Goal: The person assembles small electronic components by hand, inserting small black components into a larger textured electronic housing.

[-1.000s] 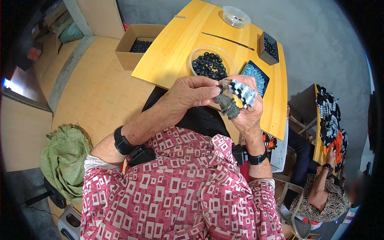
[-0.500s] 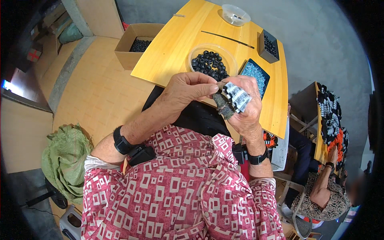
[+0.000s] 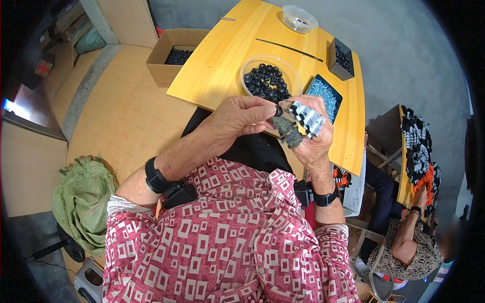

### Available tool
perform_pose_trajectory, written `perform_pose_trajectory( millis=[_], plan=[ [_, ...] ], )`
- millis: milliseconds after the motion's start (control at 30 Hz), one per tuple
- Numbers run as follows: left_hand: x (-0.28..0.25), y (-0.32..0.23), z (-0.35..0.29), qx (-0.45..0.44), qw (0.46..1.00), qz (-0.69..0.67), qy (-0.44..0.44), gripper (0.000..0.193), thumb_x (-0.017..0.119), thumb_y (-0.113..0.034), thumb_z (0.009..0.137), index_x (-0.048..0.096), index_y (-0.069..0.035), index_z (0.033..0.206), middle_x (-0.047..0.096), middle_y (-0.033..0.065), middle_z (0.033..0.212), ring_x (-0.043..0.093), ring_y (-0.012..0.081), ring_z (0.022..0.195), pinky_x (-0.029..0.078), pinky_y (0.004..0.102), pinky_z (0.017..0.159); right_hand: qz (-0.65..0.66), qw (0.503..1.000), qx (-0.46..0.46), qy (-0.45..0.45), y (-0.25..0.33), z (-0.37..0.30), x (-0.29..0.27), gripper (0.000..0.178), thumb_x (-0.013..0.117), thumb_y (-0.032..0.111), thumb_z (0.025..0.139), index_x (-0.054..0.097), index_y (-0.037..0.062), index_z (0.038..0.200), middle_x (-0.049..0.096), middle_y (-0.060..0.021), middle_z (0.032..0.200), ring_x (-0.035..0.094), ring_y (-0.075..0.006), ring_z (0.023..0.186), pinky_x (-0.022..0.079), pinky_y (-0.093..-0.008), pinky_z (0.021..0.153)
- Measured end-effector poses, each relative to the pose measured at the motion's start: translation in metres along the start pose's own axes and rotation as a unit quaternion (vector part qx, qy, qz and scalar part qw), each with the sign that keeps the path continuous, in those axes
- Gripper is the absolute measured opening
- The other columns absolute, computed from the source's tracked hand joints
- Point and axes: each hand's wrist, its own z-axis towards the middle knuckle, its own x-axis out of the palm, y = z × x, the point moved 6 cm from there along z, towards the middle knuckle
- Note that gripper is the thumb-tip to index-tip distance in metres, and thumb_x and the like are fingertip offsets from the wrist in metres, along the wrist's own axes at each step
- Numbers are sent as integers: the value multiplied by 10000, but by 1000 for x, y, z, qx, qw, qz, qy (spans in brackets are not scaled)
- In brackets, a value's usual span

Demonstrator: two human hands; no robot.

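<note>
My left hand (image 3: pixel 248 115) is closed in a pinch, with a small black bead (image 3: pixel 278 111) at the thumb and fingertip. Wrapped in my right hand (image 3: pixel 316 141) is a ruffled striped fabric piece (image 3: pixel 308 119), white and grey with black edging. A dark grey fuzzy part (image 3: pixel 287 130) of the bundle hangs toward my left fingers. Both hands meet over the table's near edge. Just beyond them stands a clear round bowl (image 3: pixel 298 69) of black beads (image 3: pixel 263 82).
On the yellow table (image 3: pixel 212 65) lie a blue tray of small clear pieces (image 3: pixel 323 96), a grey bin (image 3: pixel 339 59), a thin dark strip (image 3: pixel 288 49) and another clear bowl (image 3: pixel 300 19). A cardboard box (image 3: pixel 166 76) stands left. At right, a co-worker's hand (image 3: pixel 420 197) touches orange-and-black fabric.
A black bead now shows at my left fingertips. The fabric bundle has tilted and shifted slightly right in my right hand, exposing more of its dark grey part.
</note>
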Motion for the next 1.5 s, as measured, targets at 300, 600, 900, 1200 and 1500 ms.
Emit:
perform_pose_trajectory(
  millis=[300,600,900,1200,1500],
  plan=[
    [4,3,0,-24,998,-50,36,226,632,-196,868,631,-35,1026,638,16,939,604,66,819,512,182,741,82,993,83,3,-11,-5,1,321,811,86,584,663,46,866,641,-77,884,590,-240,814,478,-317,700],
    [10,-3,-6,-2,998,-47,35,224,646,-187,856,640,-38,1023,641,17,942,600,68,843,509,185,752,77,994,73,-13,-9,-4,-3,290,800,76,604,669,39,859,648,-73,905,591,-231,816,473,-309,712],
    [13,-24,-13,148,985,91,-11,186,683,-97,813,657,-38,988,651,24,921,578,81,849,463,218,814,141,981,136,-18,-15,-7,-3,292,777,55,634,672,34,906,648,-62,926,591,-212,860,469,-299,757],
    [12,-21,-10,116,993,16,-6,180,661,-102,832,642,-35,998,651,32,916,600,86,839,491,208,784,224,955,190,-37,-20,-12,0,296,778,54,646,673,40,922,643,-64,923,591,-212,866,471,-299,759],
    [11,-4,-6,-14,998,-68,4,214,612,-219,885,628,-50,1016,646,26,896,618,72,799,499,162,703,246,946,212,-8,-26,-15,6,321,783,36,644,670,23,944,643,-62,931,594,-178,897,477,-280,775]
  ],
)
